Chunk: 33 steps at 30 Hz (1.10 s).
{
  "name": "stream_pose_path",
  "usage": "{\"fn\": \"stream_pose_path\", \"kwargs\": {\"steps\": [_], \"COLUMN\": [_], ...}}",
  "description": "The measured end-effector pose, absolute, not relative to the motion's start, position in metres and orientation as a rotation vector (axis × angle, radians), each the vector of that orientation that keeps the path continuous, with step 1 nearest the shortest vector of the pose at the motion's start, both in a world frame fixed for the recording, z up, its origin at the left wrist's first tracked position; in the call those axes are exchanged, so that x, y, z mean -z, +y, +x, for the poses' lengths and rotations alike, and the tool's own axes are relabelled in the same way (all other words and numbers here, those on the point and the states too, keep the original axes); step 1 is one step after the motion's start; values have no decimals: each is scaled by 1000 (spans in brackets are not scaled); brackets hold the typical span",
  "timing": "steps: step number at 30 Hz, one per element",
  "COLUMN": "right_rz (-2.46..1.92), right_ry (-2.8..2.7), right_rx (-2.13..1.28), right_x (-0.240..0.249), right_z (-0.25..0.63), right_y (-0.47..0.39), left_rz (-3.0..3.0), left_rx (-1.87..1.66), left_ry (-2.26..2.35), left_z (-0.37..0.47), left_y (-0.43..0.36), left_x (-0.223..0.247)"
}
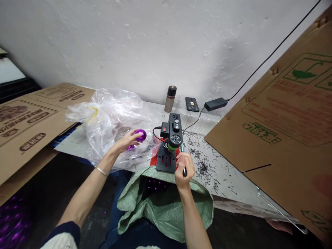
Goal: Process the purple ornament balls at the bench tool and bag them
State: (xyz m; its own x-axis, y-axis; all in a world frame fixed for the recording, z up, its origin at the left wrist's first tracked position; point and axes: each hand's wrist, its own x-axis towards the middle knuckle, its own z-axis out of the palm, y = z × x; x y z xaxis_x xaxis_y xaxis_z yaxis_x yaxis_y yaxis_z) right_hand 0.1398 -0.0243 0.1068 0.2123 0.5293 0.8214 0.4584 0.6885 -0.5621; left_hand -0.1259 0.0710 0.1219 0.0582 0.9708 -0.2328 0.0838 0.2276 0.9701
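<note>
Between the fingers of my left hand (129,139) is a shiny purple ball (140,135), held over the clear plastic bag (114,103). A bit of a second purple piece shows just below those fingers. My right hand (185,167) is wrapped round the black-tipped lever handle (184,172) of a small black bench press (175,128). That machine stands on a slotted black base plate (166,159), with a red mat partly under it. Below the table edge, a green woven sack (166,207) hangs open with purple balls (157,185) inside.
Black clippings (203,167) lie scattered right of the press. Behind it are a bottle (170,99), a phone (192,104) and a power adapter (216,104) with its cable. Large cardboard boxes flank the table, one at left (38,114), one at right (280,138).
</note>
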Motion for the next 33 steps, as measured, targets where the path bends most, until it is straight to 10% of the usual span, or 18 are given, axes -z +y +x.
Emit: {"fn": "stream_pose_path", "kwargs": {"steps": [14, 33], "right_rz": [-1040, -1023], "right_ry": [-1458, -1429], "right_rx": [-188, -224], "right_x": [-165, -150], "right_z": [147, 147], "right_y": [-23, -27], "left_rz": [769, 1853], "left_rx": [-1151, -1125], "left_ry": [958, 1404], "left_z": [-23, -1], "left_y": [3, 16], "left_x": [-53, -13]}}
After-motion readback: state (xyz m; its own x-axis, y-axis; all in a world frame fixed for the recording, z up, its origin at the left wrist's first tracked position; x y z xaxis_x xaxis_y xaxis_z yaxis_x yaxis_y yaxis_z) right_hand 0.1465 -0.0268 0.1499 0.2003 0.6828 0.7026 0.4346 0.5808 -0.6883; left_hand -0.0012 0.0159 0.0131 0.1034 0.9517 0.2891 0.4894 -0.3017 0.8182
